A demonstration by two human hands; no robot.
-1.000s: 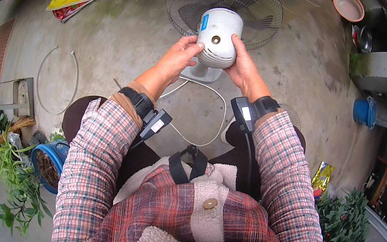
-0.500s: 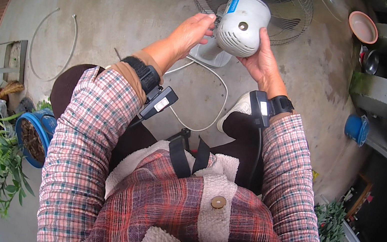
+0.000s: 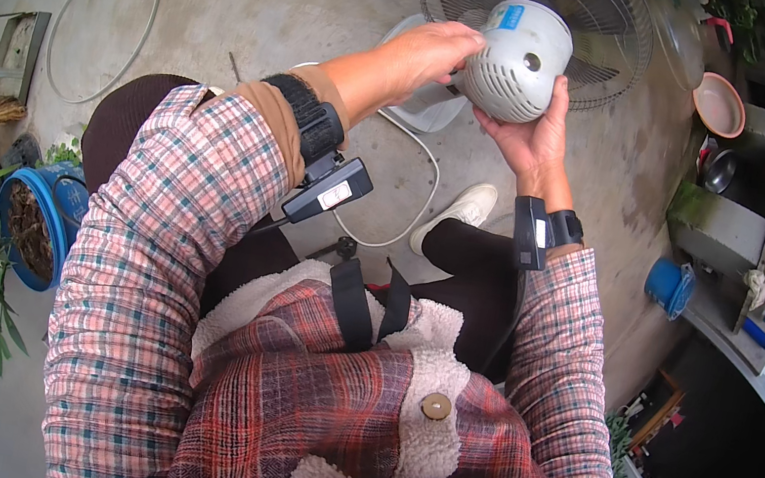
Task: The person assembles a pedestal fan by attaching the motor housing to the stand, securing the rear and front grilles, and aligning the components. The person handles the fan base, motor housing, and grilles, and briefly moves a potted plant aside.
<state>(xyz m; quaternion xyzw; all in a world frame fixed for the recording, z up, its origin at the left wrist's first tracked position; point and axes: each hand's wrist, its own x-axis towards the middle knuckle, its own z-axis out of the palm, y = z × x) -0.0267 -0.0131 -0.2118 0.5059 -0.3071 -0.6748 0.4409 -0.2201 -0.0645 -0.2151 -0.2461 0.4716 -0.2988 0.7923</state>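
Note:
An electric fan stands on the floor in front of me, its rounded grey motor housing turned toward me. The housing has vent slits, a dark round hole and a blue label. Beyond it spreads the wire cage with dark blades inside. My left hand presses thumb and fingers against the housing's left side, its fingertips partly hidden. From below and the right, my right hand cups the housing, thumb up along its side. The pale base shows partly under my left hand.
A white cord curves over the concrete floor from the base toward my feet. On the left lie a bent grey hose and a blue bucket beside plants. At right are a pink basin, a stone trough and a small blue bucket.
My left hand has moved in from beside the cage onto the housing's left side. The view has shifted, and the fan sits farther right in it. My right hand keeps its hold.

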